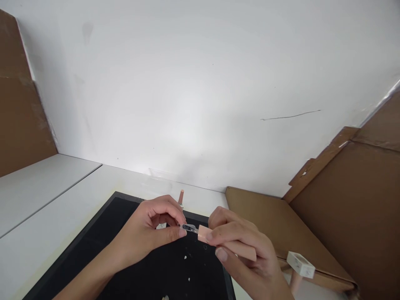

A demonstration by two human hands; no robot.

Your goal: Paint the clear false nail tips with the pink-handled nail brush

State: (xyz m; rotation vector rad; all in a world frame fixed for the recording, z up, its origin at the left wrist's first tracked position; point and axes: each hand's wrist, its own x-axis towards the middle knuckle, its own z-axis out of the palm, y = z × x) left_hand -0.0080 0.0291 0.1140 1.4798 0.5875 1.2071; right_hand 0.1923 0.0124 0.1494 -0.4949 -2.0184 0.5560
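Observation:
My right hand (pixel 246 246) is closed around the long peach cap of what looks like a nail polish brush (pixel 228 242). The brush end points left, towards my left hand (pixel 156 227). Thumb and forefinger of that hand pinch a small clear piece (pixel 189 227), perhaps a false nail, with something dark along it. Brush tip and piece meet or overlap; I cannot tell whether they touch. Behind the left hand stands a slim peach-capped thing (pixel 181 197), its base mostly hidden. A white object with dark marks (pixel 161 226) shows partly beneath the left fingers.
Both hands are above a black mat (pixel 175 271) with several small whitish bits (pixel 188 279) on it. At right, a white block on a peach stem (pixel 300 264) is beside a flat cardboard box (pixel 259 221). Cardboard panels (pixel 353 200) flank the white wall (pixel 187 91).

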